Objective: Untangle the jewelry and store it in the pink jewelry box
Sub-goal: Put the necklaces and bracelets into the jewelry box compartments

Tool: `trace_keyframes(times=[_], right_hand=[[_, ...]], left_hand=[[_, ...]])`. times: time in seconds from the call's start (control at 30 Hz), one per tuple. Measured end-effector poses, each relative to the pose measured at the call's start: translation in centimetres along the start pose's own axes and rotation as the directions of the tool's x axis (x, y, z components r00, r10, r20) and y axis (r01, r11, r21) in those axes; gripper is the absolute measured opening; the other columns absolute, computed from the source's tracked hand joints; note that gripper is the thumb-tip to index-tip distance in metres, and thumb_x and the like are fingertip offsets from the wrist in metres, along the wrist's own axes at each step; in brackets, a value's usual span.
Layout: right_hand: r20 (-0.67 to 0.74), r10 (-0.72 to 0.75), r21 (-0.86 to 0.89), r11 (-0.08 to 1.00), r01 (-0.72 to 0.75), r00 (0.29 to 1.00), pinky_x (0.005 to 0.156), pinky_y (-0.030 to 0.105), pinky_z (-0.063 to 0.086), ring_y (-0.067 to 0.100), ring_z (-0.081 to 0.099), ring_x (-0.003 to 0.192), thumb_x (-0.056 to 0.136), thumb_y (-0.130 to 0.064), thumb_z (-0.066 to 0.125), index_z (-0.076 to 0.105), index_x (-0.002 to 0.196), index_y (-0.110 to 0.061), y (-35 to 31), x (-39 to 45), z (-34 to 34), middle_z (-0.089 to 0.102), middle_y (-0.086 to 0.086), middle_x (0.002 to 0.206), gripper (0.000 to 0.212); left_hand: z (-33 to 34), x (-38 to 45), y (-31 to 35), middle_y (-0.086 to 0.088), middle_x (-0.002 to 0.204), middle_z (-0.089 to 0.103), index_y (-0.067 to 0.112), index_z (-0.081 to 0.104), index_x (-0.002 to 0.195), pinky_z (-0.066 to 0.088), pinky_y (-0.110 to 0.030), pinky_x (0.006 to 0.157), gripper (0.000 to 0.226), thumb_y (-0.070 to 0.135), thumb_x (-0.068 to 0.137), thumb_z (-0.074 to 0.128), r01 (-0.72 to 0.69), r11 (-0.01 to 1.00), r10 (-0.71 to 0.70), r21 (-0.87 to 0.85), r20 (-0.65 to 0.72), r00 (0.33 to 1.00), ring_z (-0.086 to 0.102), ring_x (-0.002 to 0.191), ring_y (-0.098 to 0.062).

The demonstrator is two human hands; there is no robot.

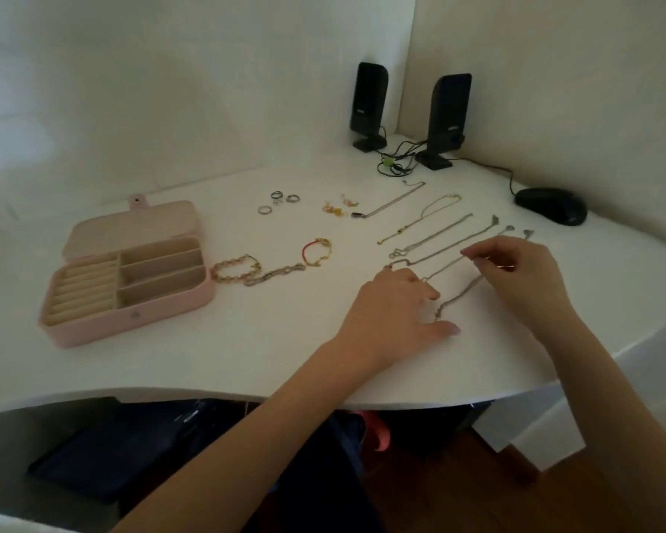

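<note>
The pink jewelry box (131, 325) lies open at the left of the white desk (247, 340), its ring rolls and three compartments bare. Several silver and gold necklaces (431, 240) are laid out in parallel lines at the right. My right hand (516, 271) pinches the upper end of the nearest silver chain (458, 298). My left hand (400, 305) rests with spread fingers on that chain's lower end. Bracelets (254, 271), a red cord bracelet (316, 251), several rings (279, 201) and gold earrings (337, 205) lie between box and necklaces.
Two black speakers (368, 105) (445, 121) with tangled cables (397, 159) stand in the back corner. A black mouse (550, 205) sits at the far right. The desk's curved front edge runs below my forearms; dark items lie under it.
</note>
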State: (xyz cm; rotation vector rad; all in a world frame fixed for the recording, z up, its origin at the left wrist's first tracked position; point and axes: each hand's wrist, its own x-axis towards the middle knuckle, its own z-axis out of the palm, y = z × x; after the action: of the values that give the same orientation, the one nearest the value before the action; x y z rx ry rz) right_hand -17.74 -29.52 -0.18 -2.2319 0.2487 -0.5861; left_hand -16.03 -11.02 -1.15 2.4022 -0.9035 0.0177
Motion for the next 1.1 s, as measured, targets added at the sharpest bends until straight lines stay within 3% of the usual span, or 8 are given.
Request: trace_keyframes(times=[0.17, 0.23, 0.43, 0.53, 0.63, 0.87, 1.0, 1.1], right_hand=[[-0.022, 0.036, -0.085, 0.996, -0.037, 0.999, 0.069, 0.001, 0.035, 0.004, 0.054, 0.091, 0.092, -0.003, 0.051, 0.070, 0.099, -0.019, 2.5, 0.7, -1.0, 0.062, -0.008, 0.101, 0.026], [0.004, 0.047, -0.120, 0.992, -0.046, 0.999, 0.079, 0.003, 0.033, 0.005, 0.053, 0.096, 0.093, -0.003, 0.051, 0.070, 0.103, -0.017, 3.2, 1.5, -1.3, 0.062, -0.005, 0.106, 0.026], [-0.159, 0.106, -0.243, 0.960, -0.143, 0.982, 0.101, 0.028, 0.037, 0.026, 0.054, 0.117, 0.097, -0.008, 0.044, 0.060, 0.124, -0.010, 4.9, 5.3, -2.1, 0.058, 0.012, 0.130, 0.032], [-0.109, 0.188, -0.423, 0.880, -0.216, 0.976, 0.088, 0.032, 0.043, 0.031, 0.058, 0.105, 0.098, -0.021, 0.048, 0.063, 0.121, -0.008, 6.0, 6.7, -1.8, 0.063, 0.016, 0.120, 0.030], [-0.131, 0.213, -0.483, 0.839, -0.250, 0.968, 0.079, 0.030, 0.043, 0.030, 0.060, 0.095, 0.097, -0.019, 0.052, 0.067, 0.113, -0.007, 5.8, 7.1, -1.3, 0.064, 0.016, 0.111, 0.025], [-0.123, 0.064, -0.622, 0.773, -0.127, 0.990, 0.074, 0.035, 0.042, 0.034, 0.053, 0.097, 0.094, 0.000, 0.046, 0.065, 0.105, -0.003, 5.0, 5.6, -0.8, 0.059, 0.019, 0.101, 0.022], [-0.060, -0.014, -0.745, 0.666, -0.036, 0.998, 0.070, 0.035, 0.042, 0.032, 0.053, 0.096, 0.092, 0.002, 0.047, 0.056, 0.116, -0.007, 4.3, 5.1, -0.7, 0.060, 0.017, 0.101, 0.027], [-0.124, -0.097, -0.591, 0.807, 0.005, 0.988, 0.076, 0.036, 0.048, 0.030, 0.059, 0.094, 0.093, -0.001, 0.045, 0.056, 0.117, -0.012, 3.6, 4.4, -0.7, 0.064, 0.013, 0.105, 0.028]], left_hand=[[1.1, 0.7, 1.0, -0.004, 0.103, 0.061, 0.014, 0.073, 0.102, 0.042, -0.037, 0.087, 0.026, 0.034, 0.090, 0.060, -0.090, 0.996, 0.091, 0.016, -0.068, 0.994, 0.050, 0.101, -0.023], [1.3, 0.8, 0.8, -0.006, 0.099, 0.062, 0.012, 0.074, 0.099, 0.044, -0.040, 0.087, 0.021, 0.023, 0.092, 0.058, -0.122, 0.992, 0.119, -0.019, -0.101, 0.988, 0.052, 0.099, -0.024], [1.1, -0.7, -1.1, -0.002, 0.084, 0.065, 0.012, 0.074, 0.087, 0.051, -0.040, 0.069, 0.020, 0.021, 0.088, 0.057, -0.255, 0.961, 0.269, 0.103, -0.166, 0.949, 0.055, 0.082, -0.021], [0.8, -1.7, -2.0, 0.001, 0.083, 0.064, 0.014, 0.073, 0.084, 0.052, -0.038, 0.067, 0.029, 0.028, 0.088, 0.048, -0.276, 0.948, 0.303, 0.161, -0.172, 0.937, 0.055, 0.081, -0.019], [0.4, -2.2, -2.6, 0.004, 0.083, 0.064, 0.016, 0.074, 0.084, 0.052, -0.038, 0.067, 0.031, 0.031, 0.089, 0.048, -0.272, 0.951, 0.297, 0.147, -0.190, 0.936, 0.055, 0.081, -0.017], [0.3, -2.2, -2.7, 0.004, 0.083, 0.064, 0.017, 0.075, 0.083, 0.052, -0.038, 0.066, 0.034, 0.034, 0.088, 0.046, -0.281, 0.949, 0.306, 0.143, -0.193, 0.932, 0.056, 0.081, -0.018], [0.0, -2.4, -2.8, 0.003, 0.088, 0.066, 0.019, 0.075, 0.087, 0.051, -0.039, 0.073, 0.023, 0.031, 0.087, 0.056, -0.249, 0.965, 0.261, 0.085, -0.194, 0.946, 0.057, 0.085, -0.018], [-0.6, -2.0, -2.2, 0.006, 0.104, 0.064, 0.020, 0.069, 0.105, 0.043, -0.034, 0.093, 0.021, 0.030, 0.088, 0.064, -0.096, 0.991, 0.082, -0.097, -0.140, 0.987, 0.054, 0.102, -0.013]])
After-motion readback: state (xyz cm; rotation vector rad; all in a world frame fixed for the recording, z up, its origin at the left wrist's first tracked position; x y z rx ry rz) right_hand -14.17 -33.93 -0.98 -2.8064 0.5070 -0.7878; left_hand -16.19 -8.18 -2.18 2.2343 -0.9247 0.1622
